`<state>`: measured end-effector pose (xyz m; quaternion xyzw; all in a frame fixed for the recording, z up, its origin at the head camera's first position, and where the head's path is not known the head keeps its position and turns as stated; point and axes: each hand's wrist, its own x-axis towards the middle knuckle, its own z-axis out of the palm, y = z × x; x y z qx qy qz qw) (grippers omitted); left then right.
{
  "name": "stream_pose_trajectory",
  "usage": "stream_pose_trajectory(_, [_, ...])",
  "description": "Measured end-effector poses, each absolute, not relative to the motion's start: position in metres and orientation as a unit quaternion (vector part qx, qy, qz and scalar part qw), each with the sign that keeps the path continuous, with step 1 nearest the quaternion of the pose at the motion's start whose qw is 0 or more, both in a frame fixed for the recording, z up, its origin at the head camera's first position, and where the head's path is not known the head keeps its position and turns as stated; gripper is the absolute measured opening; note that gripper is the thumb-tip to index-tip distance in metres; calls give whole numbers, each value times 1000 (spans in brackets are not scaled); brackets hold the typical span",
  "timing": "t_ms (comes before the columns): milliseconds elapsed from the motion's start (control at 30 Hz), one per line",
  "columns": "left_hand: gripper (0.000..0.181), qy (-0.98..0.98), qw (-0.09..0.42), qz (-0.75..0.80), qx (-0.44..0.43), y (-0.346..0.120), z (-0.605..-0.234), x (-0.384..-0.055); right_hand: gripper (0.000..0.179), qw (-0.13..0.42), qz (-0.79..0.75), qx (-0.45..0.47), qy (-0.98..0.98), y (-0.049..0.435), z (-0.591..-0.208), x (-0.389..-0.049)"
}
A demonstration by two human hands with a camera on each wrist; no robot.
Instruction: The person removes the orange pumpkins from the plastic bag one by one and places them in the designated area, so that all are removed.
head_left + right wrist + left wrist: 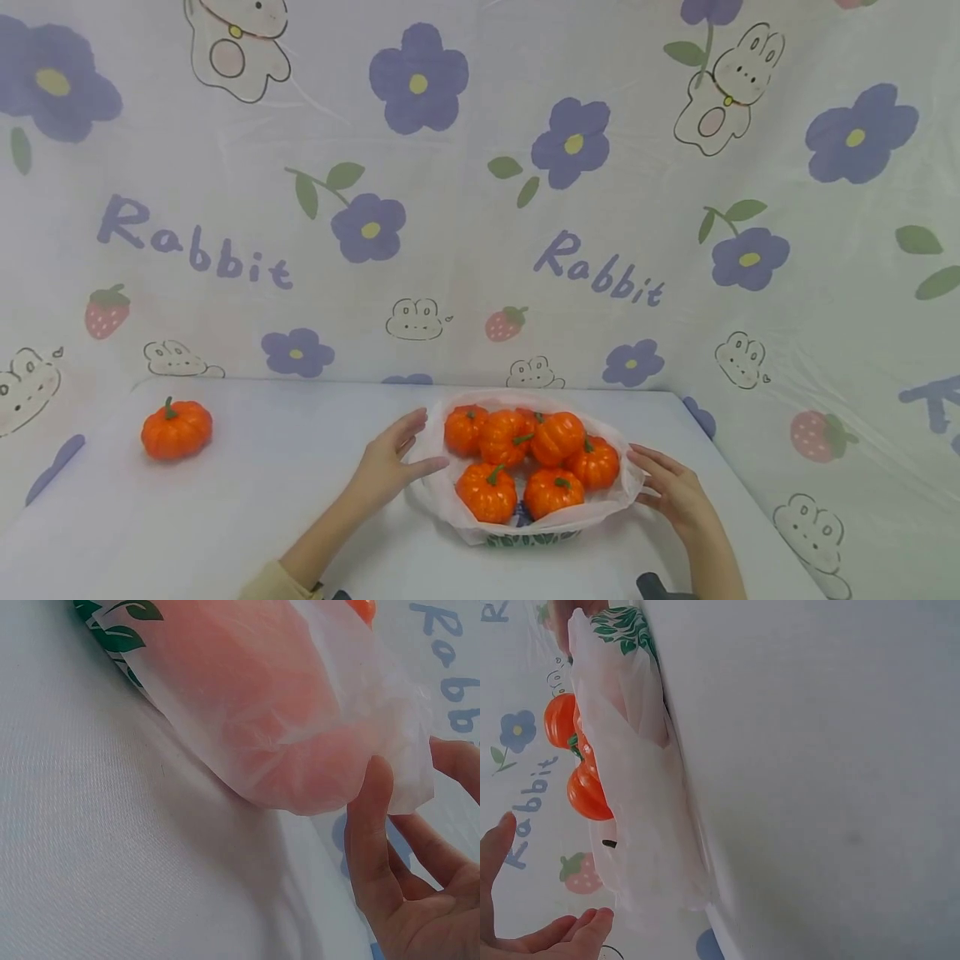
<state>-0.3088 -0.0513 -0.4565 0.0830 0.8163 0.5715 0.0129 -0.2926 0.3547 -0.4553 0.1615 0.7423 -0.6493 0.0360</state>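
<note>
Several small orange pumpkins (553,495) with green stems fill an oval container lined with a thin white plastic bag (457,523). Green leaf print (532,539) shows on the container below the liner. To its left, my left hand (386,462) is spread, thumb and fingers apart at the rim; the left wrist view has this hand (555,934) holding nothing. At the opposite end, my right hand (675,492) has its fingertips at the liner's edge. In the right wrist view, the thumb and fingers of this hand (412,892) stand apart on either side of the plastic.
A single orange pumpkin (177,430) sits far left on the white table (300,442). Behind the table hangs a white cloth (465,250) printed with rabbits, purple flowers and strawberries. The table's right edge runs just beyond my right hand.
</note>
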Motion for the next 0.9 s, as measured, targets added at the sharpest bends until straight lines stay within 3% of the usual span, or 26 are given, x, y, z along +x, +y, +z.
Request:
stream_pose_trajectory(500, [79,803,66,572,154,-33,-464,-304,59,38,-645,162,746,353,-452,-290])
stream_pose_trajectory(900, [76,791,95,583,158,-20,-464,-295,60,39,-646,162,745,353,-452,-290])
